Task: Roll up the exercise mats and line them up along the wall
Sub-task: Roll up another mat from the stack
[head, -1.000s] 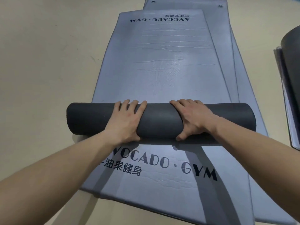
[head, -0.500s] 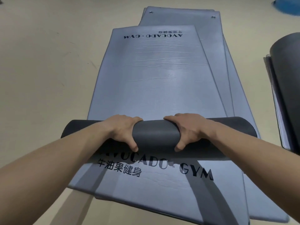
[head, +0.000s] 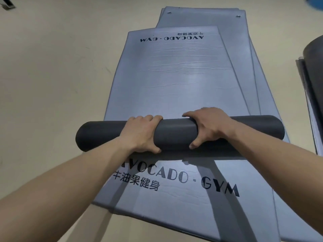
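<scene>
A grey exercise mat (head: pixel 174 81) printed "AVOCADO · GYM" lies flat on a stack of like mats. Its near end is wound into a dark grey roll (head: pixel 176 132) lying crosswise. My left hand (head: pixel 141 135) grips the roll left of its middle, fingers curled over the far side and thumb under the near side. My right hand (head: pixel 208 125) grips it right of the middle the same way. The mat below (head: pixel 174 198) shows its printed near end in front of the roll.
Beige floor (head: pixel 52 84) spreads to the left. More flat mats (head: pixel 244 55) stick out from under the stack at the far end and right. A dark rolled mat (head: pixel 314 70) stands at the right edge on another flat mat.
My fingers have gone from lying flat on top of the roll to curling over its far side. The roll has grown slightly thicker and advanced up the mat.
</scene>
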